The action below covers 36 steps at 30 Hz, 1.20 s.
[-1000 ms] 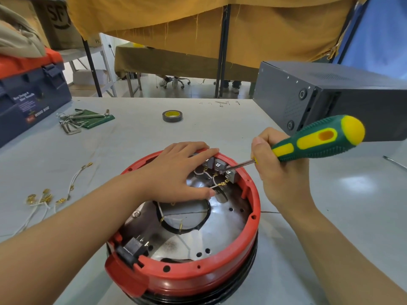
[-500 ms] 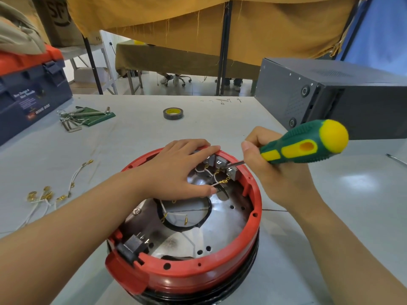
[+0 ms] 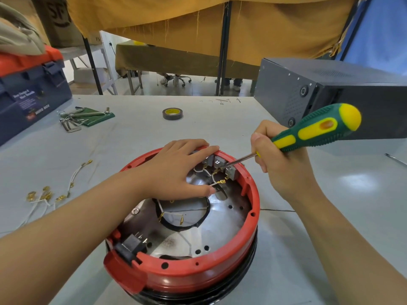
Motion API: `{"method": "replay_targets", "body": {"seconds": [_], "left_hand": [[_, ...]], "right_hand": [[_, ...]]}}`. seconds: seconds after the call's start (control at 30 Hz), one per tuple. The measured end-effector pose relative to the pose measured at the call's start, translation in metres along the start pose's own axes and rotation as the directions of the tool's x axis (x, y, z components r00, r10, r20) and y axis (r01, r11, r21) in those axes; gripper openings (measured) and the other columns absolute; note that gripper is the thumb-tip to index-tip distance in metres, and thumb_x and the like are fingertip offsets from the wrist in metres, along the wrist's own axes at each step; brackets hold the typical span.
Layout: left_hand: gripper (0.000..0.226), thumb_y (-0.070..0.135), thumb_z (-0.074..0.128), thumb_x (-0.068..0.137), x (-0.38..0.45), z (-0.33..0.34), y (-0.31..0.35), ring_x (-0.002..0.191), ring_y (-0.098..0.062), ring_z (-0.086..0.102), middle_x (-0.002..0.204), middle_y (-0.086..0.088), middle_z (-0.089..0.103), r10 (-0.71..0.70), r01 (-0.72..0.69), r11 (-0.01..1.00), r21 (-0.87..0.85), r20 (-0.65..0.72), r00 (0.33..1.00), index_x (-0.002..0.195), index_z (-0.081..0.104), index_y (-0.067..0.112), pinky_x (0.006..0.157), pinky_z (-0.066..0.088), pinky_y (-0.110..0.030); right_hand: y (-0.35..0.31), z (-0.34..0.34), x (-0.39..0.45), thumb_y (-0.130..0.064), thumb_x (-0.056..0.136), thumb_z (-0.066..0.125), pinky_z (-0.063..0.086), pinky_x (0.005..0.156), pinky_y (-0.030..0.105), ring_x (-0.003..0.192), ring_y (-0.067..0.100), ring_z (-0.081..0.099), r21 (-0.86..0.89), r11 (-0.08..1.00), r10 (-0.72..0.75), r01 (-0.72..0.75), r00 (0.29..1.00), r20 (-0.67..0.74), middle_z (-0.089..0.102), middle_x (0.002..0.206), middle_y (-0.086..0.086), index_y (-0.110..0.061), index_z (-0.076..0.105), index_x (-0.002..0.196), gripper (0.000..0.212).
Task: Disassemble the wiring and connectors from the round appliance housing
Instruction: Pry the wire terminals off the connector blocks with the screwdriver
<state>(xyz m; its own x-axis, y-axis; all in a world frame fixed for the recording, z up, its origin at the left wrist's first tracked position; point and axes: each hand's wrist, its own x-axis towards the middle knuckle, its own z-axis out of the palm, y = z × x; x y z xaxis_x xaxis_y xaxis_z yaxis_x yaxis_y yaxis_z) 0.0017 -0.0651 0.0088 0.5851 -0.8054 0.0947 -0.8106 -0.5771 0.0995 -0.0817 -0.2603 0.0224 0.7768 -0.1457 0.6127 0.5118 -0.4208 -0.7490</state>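
Note:
A round red housing [image 3: 220,269] with a shiny metal floor stands on the grey table in front of me. At its far rim sit grey switch blocks [image 3: 220,162] with white wires and brass connectors [image 3: 217,172]. My left hand [image 3: 176,170] lies flat over the far rim, fingers straight, thumb touching a wire end. My right hand [image 3: 277,164] grips a green and yellow screwdriver [image 3: 317,130], its tip at the switch blocks. A black socket [image 3: 132,245] sits at the near left rim.
Loose white wires with brass terminals [image 3: 46,194] lie on the table at left. A tape roll [image 3: 172,113] and hex keys on a green pouch [image 3: 88,117] lie farther back. A blue toolbox [image 3: 28,95] stands far left, a dark grey box [image 3: 330,89] at right.
The screwdriver handle has dipped slightly and its tip has shifted among the switch blocks. My left hand stays on the rim.

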Motion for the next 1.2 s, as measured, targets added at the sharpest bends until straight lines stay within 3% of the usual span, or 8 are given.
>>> {"method": "replay_targets", "body": {"seconds": [0.13,0.23,0.43,0.8,1.0,1.2], "left_hand": [[0.084,0.073,0.039,0.077,0.0,0.0,0.0,0.139,-0.01,0.012,0.154,0.01,0.014,-0.002,0.002,1.0,0.004,0.008,1.0,0.148,0.008,0.039,0.113,0.011,-0.029],[0.086,0.073,0.036,0.075,0.0,-0.001,0.0,0.139,-0.01,0.013,0.154,0.011,0.014,-0.005,0.005,1.0,0.006,0.01,1.0,0.148,0.008,0.039,0.114,0.012,-0.03],[0.086,0.072,0.036,0.075,0.0,-0.001,0.0,0.139,-0.011,0.014,0.153,0.01,0.015,-0.002,0.002,1.0,0.009,0.013,1.0,0.149,0.009,0.038,0.114,0.013,-0.03],[0.083,0.072,0.042,0.079,0.0,0.001,-0.001,0.138,-0.012,0.015,0.152,0.01,0.017,0.009,-0.009,1.0,0.009,-0.009,1.0,0.148,0.011,0.038,0.114,0.014,-0.03],[0.086,0.075,0.036,0.075,0.0,0.001,-0.001,0.138,-0.012,0.016,0.152,0.009,0.018,0.0,0.0,1.0,0.011,-0.003,1.0,0.148,0.01,0.038,0.115,0.016,-0.033],[0.088,0.078,0.031,0.073,0.0,0.002,-0.002,0.138,-0.012,0.018,0.152,0.01,0.018,0.003,-0.003,1.0,0.012,-0.003,1.0,0.148,0.009,0.039,0.115,0.018,-0.036]], "right_hand": [[0.001,0.003,0.0,-0.033,0.074,0.046,0.027,0.049,0.02,0.049,0.011,0.032,0.052,0.998,0.035,-0.033,0.999,-0.036,0.034,0.054,-0.001,-0.013,0.035,0.058,0.028],[0.002,0.005,-0.001,-0.033,0.074,0.046,0.027,0.048,0.017,0.048,0.009,0.032,0.068,0.997,0.036,-0.031,0.997,-0.068,0.033,0.052,-0.005,-0.005,0.035,0.06,0.033],[0.0,0.011,-0.005,-0.016,0.079,0.046,0.027,0.048,0.019,0.048,0.009,0.032,0.039,0.998,0.05,-0.045,0.989,-0.14,0.033,0.051,-0.003,-0.006,0.035,0.058,0.025],[-0.008,0.019,-0.011,-0.014,0.08,0.045,0.032,0.05,0.016,0.049,0.007,0.037,-0.035,0.999,0.009,-0.018,0.968,-0.249,0.036,0.05,-0.004,0.0,0.04,0.06,0.025],[-0.006,0.021,-0.014,-0.012,0.085,0.046,0.03,0.054,0.008,0.052,0.001,0.041,-0.095,0.993,-0.089,0.07,0.974,-0.208,0.038,0.05,-0.011,-0.019,0.035,0.06,0.028],[-0.007,0.017,-0.017,-0.023,0.089,0.049,0.03,0.052,0.006,0.053,-0.001,0.043,-0.168,0.973,-0.166,0.157,0.985,-0.045,0.036,0.052,-0.011,-0.026,0.034,0.063,0.03]]}}
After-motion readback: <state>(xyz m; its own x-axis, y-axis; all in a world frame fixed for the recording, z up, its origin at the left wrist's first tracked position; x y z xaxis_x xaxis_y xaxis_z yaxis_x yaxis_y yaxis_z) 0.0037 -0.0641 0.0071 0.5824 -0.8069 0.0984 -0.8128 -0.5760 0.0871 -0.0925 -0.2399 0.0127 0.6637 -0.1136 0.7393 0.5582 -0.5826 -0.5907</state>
